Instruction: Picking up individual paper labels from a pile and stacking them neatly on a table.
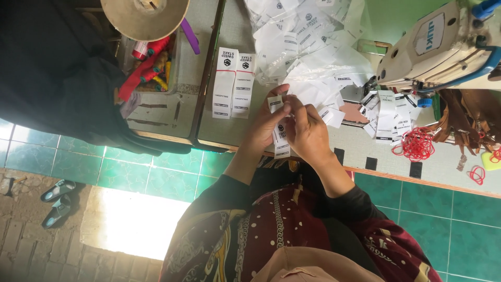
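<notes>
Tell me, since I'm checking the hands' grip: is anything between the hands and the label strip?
Nothing visible. Both the left hand and right hand already pinch the white label strip directly, above the table edge.

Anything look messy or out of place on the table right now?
The loose white labels lie in a jumbled heap, unlike the two neat label stacks. Red rubber bands are scattered near the sewing machine.

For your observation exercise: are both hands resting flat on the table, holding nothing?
No: both hands, left hand and right hand, hold white labels.
</notes>
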